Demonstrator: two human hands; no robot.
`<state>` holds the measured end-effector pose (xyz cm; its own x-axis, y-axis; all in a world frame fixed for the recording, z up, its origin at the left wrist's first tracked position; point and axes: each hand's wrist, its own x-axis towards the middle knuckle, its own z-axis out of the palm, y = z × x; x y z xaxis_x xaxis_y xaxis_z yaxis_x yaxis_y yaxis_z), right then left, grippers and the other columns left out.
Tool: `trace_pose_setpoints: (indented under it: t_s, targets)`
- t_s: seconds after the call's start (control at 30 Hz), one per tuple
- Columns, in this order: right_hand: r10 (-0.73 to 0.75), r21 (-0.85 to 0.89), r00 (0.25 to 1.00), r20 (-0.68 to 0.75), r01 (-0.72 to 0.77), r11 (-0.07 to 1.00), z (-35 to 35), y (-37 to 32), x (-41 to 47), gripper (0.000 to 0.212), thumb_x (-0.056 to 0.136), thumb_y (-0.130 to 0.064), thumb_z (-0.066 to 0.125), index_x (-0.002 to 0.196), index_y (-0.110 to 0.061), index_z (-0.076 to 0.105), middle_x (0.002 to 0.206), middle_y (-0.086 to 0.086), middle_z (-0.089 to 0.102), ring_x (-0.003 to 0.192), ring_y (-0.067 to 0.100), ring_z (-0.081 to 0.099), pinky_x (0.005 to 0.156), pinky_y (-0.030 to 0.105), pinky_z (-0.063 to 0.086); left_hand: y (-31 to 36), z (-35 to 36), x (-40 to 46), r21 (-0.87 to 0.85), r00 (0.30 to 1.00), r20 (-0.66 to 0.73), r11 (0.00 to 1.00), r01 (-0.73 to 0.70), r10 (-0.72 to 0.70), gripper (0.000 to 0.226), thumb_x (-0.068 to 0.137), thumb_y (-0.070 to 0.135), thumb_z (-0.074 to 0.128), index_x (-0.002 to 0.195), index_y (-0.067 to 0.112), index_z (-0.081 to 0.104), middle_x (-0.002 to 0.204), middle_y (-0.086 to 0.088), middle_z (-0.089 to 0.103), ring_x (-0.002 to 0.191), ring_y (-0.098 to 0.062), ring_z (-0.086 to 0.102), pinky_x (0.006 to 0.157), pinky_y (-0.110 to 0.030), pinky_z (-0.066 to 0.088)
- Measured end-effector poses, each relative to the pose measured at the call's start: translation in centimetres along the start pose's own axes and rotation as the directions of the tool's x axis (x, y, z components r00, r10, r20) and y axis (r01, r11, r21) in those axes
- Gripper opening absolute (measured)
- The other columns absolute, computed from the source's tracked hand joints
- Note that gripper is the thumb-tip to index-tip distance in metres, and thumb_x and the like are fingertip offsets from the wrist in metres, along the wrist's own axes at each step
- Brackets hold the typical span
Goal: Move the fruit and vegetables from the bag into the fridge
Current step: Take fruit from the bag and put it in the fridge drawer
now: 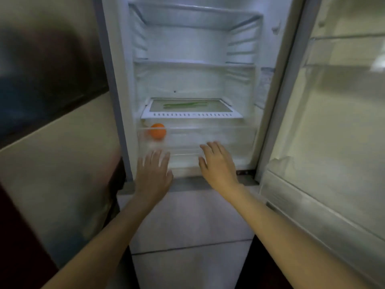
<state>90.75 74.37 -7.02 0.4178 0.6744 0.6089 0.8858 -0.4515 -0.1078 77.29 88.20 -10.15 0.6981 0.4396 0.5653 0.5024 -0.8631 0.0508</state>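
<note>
I stretch both bare arms forward, my left hand (153,173) and right hand (216,163) flat, fingers spread, holding nothing.

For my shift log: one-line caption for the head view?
Both empty hands, left hand and right hand, reach toward the open fridge's clear drawer holding an orange fruit.

Fridge (277,84) is wide open, mostly bare. One round orange fruit (158,131) sits at the left of the clear bottom drawer (218,138); long green vegetables (185,104) lie flat on the glass shelf (191,116) just above.
</note>
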Motion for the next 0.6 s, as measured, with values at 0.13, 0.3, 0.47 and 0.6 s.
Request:
trace_pose_setpoints:
  t_s: [0.13, 0.3, 0.47, 0.6]
  targets:
    - [0.138, -0.032, 0.983, 0.118, -0.136, 0.990, 0.4, -2.1, -7.0, 0.040, 0.097, -0.021, 0.043, 0.132, -0.003, 0.050, 0.131, 0.017, 0.052, 0.127, 0.032, 0.043, 0.108, 0.041, 0.031, -0.3, 0.6, -6.2, -0.082, 0.997, 0.063, 0.996, -0.028, 0.033, 0.049, 0.082, 0.019, 0.063, 0.127, 0.004, 0.053, 0.134, -0.022, 0.049, 0.125, -0.040, 0.044, 0.104, -0.057, 0.033]
    - [0.280, -0.114, 0.920, 0.275, -0.258, 0.959, 0.3, -5.9, -16.7, 0.045, 0.099, -0.027, 0.038, 0.140, -0.009, 0.040, 0.144, 0.012, 0.040, 0.136, 0.026, 0.031, 0.112, 0.038, 0.024, -0.8, 0.9, -13.7, -0.085, 0.966, 0.250, 0.995, -0.049, 0.069, 0.053, 0.094, 0.033, 0.046, 0.142, 0.014, 0.035, 0.149, -0.014, 0.033, 0.138, -0.033, 0.026, 0.114, -0.052, 0.017]
    - [0.419, -0.130, 0.859, 0.296, -0.398, 0.908, -1.4, -8.4, -25.7, 0.044, 0.097, -0.024, 0.041, 0.137, -0.005, 0.045, 0.141, 0.017, 0.044, 0.134, 0.029, 0.035, 0.110, 0.042, 0.028, 1.3, 0.1, -20.2, -0.138, 0.933, 0.317, 0.982, -0.130, 0.169, 0.052, 0.093, 0.029, 0.047, 0.141, 0.011, 0.037, 0.148, -0.015, 0.036, 0.138, -0.035, 0.027, 0.113, -0.055, 0.015]
    - [0.543, -0.163, 0.803, 0.245, -0.518, 0.840, -3.4, -9.1, -32.7, 0.042, 0.096, -0.023, 0.044, 0.135, -0.005, 0.048, 0.140, 0.017, 0.045, 0.136, 0.031, 0.034, 0.112, 0.042, 0.028, 4.6, -0.4, -24.6, -0.195, 0.893, 0.355, 0.956, -0.217, 0.275, 0.051, 0.093, 0.028, 0.047, 0.140, 0.010, 0.039, 0.147, -0.015, 0.037, 0.137, -0.034, 0.029, 0.112, -0.054, 0.018]
